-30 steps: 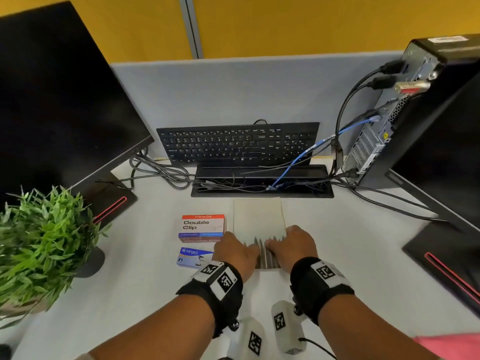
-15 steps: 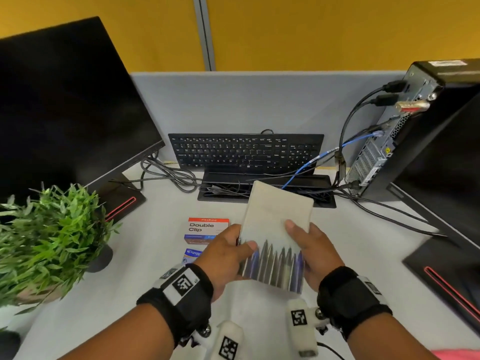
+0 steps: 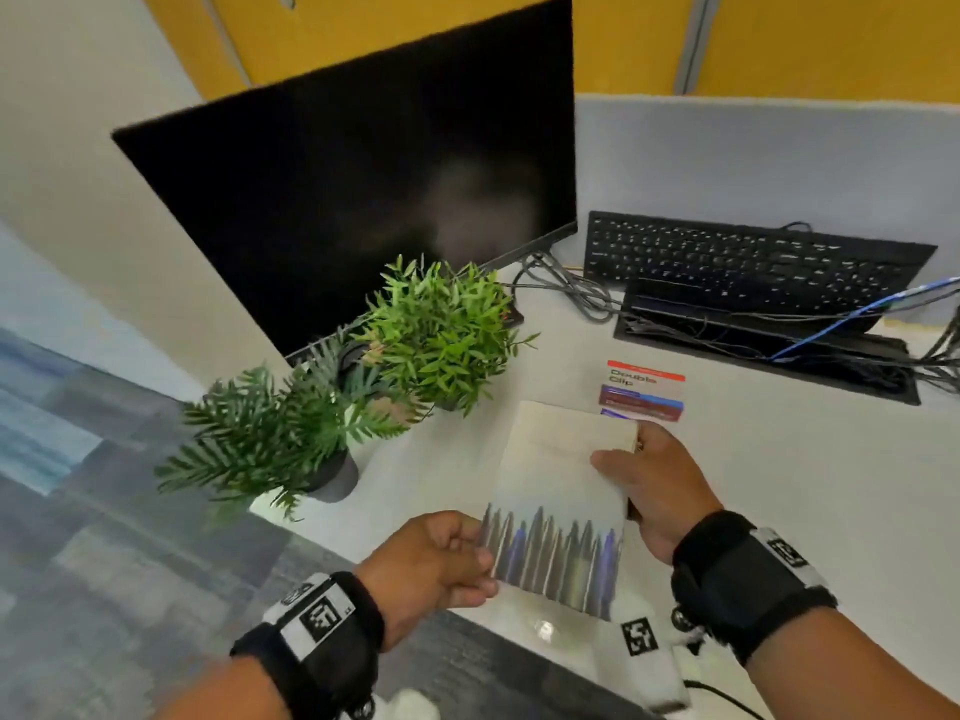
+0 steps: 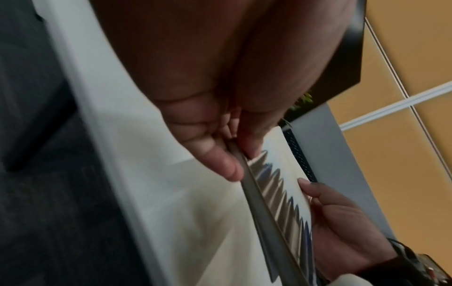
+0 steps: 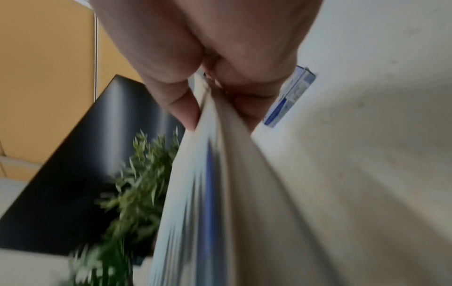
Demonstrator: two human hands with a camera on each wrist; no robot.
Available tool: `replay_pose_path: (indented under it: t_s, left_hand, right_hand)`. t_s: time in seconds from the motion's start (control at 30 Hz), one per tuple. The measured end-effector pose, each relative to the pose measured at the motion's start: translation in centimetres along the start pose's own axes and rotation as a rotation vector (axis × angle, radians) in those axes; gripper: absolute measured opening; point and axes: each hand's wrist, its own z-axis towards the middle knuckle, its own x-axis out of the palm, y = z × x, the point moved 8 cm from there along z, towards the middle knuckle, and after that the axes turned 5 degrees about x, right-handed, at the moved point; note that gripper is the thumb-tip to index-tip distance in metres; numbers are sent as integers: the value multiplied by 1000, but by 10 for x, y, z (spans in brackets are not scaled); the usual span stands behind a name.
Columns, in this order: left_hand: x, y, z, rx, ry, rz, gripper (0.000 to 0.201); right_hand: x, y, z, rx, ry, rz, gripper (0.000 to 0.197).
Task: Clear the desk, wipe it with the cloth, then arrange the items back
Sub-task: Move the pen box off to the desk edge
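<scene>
A flat white pack of pens (image 3: 558, 498), with a row of pen tips printed or showing along its near end, is held above the desk's front left edge. My left hand (image 3: 441, 563) pinches its near left corner (image 4: 240, 164) between thumb and fingers. My right hand (image 3: 649, 485) grips its right edge (image 5: 208, 108), thumb on top. A red and white "Double Clip" box (image 3: 644, 389) lies on the white desk (image 3: 805, 485) just beyond the pack. A small blue box (image 5: 291, 96) shows beside it in the right wrist view. No cloth is in view.
Two potted green plants (image 3: 441, 330) (image 3: 275, 433) stand at the desk's left edge before a black monitor (image 3: 363, 200). A black keyboard (image 3: 748, 262) leans on the grey partition behind a cable tray (image 3: 763, 350) full of wires. Grey carpet (image 3: 104, 563) lies left of the desk.
Both hands lifted the pen pack off the desk and carried it left toward the desk's front edge. The head view swung left, bringing in the second plant and the floor.
</scene>
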Motion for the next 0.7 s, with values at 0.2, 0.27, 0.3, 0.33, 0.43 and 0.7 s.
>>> replay_pose_path:
  t_s: [0.2,0.27,0.3,0.33,0.43,0.7]
  left_hand:
    - [-120,58,-28,-23,-240,29,5]
    - [-150,73,-26,-46,-301,49,6]
    - [-163,79,-24,-56,-326,50,5]
    - [-172,84,-21,-62,-344,48,5]
    - [-189,93,-10,-73,-347,54,7]
    - [-197,91,8,-82,-345,39,6]
  right_hand:
    - [87,-62,0,87,-75,-242,34]
    - [106,-78,9,95,-105,-374,28]
    - [115,-84,14,94,-114,-425,28]
    - [122,-87,20,86,-121,-473,29]
    - [139,-84,33,3,-169,-710,30]
    - [157,-66,49,-93,-254,-979,33]
